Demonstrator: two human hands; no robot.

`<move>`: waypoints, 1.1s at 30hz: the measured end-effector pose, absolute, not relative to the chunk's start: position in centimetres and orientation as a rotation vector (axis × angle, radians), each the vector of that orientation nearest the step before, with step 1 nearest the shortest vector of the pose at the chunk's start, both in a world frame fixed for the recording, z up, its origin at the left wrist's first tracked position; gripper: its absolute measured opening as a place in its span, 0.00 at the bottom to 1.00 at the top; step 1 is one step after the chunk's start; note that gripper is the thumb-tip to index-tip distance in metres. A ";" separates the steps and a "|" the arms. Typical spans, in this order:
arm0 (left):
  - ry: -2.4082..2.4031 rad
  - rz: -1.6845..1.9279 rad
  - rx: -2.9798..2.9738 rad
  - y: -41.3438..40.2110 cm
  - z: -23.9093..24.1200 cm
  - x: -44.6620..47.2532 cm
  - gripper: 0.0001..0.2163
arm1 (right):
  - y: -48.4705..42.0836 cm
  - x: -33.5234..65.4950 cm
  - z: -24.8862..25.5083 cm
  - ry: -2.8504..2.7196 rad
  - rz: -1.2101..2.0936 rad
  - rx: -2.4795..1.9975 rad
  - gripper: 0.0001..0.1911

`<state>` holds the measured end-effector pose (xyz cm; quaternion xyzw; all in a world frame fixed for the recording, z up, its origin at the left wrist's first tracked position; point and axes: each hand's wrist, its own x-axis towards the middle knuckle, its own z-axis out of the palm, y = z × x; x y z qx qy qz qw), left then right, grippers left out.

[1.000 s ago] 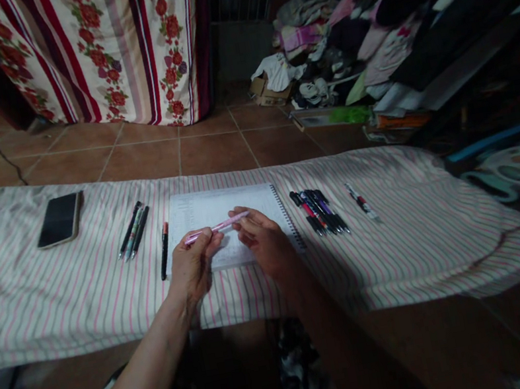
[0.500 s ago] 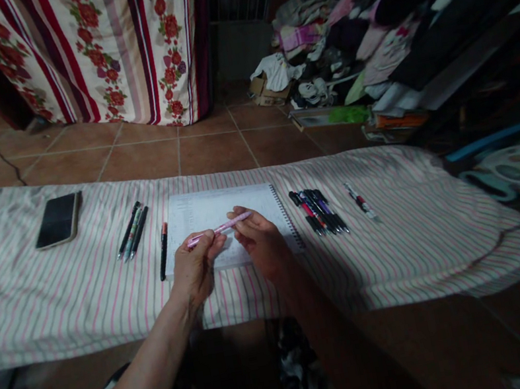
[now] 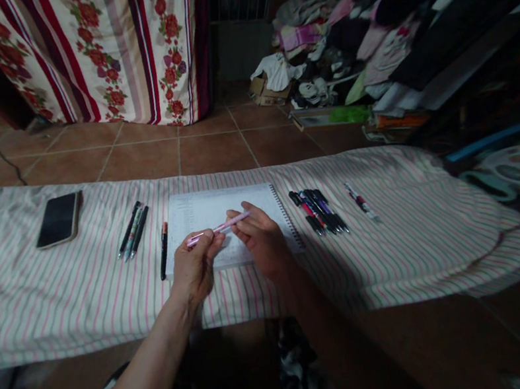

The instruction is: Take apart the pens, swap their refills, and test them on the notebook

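Both my hands hold one pink pen (image 3: 220, 228) level above a spiral notebook (image 3: 207, 212). My left hand (image 3: 194, 268) pinches the pen's left part between thumb and fingers. At the pen's right end my right hand (image 3: 261, 238) is closed round it. The notebook lies open on a striped cloth (image 3: 55, 291) spread over the floor. A black pen with a red end (image 3: 164, 249) lies just left of the notebook, close to my left hand.
Three dark pens (image 3: 133, 229) and a phone (image 3: 58, 219) lie further left on the cloth. Several pens (image 3: 318, 210) sit bunched right of the notebook, one more pen (image 3: 360, 201) beyond them. A flowered curtain (image 3: 114, 52) and a heap of clothes (image 3: 353, 37) stand behind.
My hands and the pink pen have barely shifted, drifting slightly up over the notebook. Everything on the cloth stays where it was.
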<state>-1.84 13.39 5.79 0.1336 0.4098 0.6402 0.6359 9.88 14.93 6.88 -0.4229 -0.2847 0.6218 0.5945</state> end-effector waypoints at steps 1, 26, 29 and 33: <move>0.930 1.464 0.293 13.4 5.8 -1.9 0.05 | 14.9 9.9 7.0 -0.656 1.469 -0.978 0.29; 1.300 1.263 1.052 12.6 5.7 -1.8 0.14 | 15.8 10.0 5.8 -0.747 1.210 -1.145 0.21; 1.435 1.289 1.661 12.7 5.0 -2.6 0.16 | 15.9 9.9 5.4 -0.735 1.201 -1.146 0.19; 1.557 1.159 2.189 12.9 4.1 -2.8 0.11 | 15.8 9.9 5.1 -0.814 1.187 -1.168 0.19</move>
